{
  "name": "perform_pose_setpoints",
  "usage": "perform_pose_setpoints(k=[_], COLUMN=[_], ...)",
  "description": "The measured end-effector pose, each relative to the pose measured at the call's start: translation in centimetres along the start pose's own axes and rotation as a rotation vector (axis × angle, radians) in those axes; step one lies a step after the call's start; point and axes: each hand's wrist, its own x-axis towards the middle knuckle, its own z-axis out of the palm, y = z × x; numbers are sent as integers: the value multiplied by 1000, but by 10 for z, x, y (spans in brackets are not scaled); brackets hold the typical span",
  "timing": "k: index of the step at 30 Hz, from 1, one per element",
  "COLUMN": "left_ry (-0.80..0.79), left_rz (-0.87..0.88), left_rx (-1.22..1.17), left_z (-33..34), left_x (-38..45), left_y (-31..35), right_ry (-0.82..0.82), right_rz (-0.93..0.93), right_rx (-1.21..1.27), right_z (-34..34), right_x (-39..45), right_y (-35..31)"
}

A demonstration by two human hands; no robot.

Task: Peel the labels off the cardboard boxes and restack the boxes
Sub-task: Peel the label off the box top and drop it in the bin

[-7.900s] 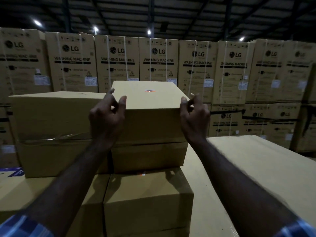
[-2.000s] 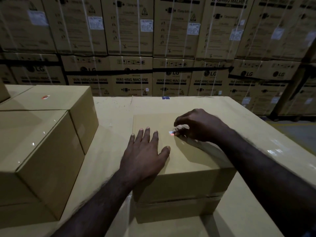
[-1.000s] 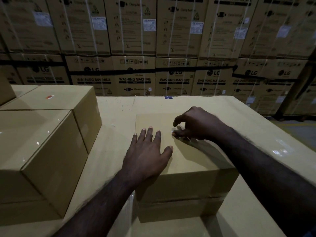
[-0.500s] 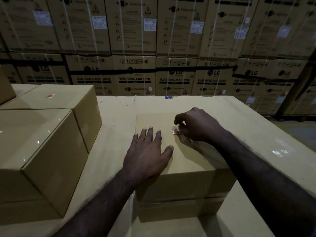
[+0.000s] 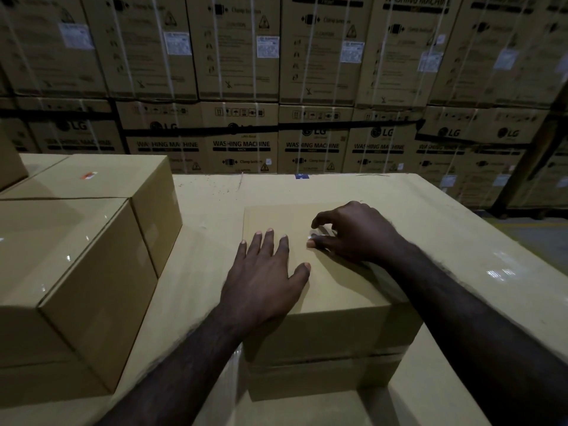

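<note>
The label (image 5: 316,233) is showing as a small pale scrap on top of the cardboard box (image 5: 332,290) in the middle of the scene, sitting toward the box's 1 o'clock area. The right hand (image 5: 356,233) is curling over it, with thumb and forefinger pinching at the scrap; the blur there is keeping me from telling how much of it is lifting off the cardboard. At about 8 o'clock from the label, the left hand (image 5: 264,281) is lying flat on the box lid, fingers spread and straight, pressing down on the top.

The box itself is resting on a second box (image 5: 322,379) of the same footprint, and both are standing on a broad cardboard surface (image 5: 445,229) stretching out toward 12 and 3 o'clock.

Over at 9 o'clock from the hands, a glossy carton (image 5: 67,272) is standing near the front, and just behind it, at about 10 o'clock, another carton (image 5: 123,179) is carrying a small red-and-white sticker (image 5: 88,175) on its top face.

Along the far side, at 12 o'clock, a wall of strapped washing machine cartons (image 5: 242,142) is rising in stacked rows, each upper one bearing a white paper tag (image 5: 268,47).
</note>
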Motion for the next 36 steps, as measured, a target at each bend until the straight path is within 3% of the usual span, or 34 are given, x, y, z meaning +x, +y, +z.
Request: perform_pose_setpoints(k=[8,17,26,32,36], left_ry=[-2,0,-9,-2,0], left_rz=[1,-7,-2,9,7], left_rx=[-8,5,0,-7,-8], left_z=[0,2,1,1,1], left_x=[1,3,2,2,0], left_y=[-1,0,0,-2,-1], right_ry=[61,-47,-43,-115,-258], right_rz=[-118,-52,-59,37,279], right_rx=[-78,23,5,125,514], right_z=[5,-1,-3,-5,-2], right_x=[-2,5,7,7,14], right_y=[2,9,5,11,20])
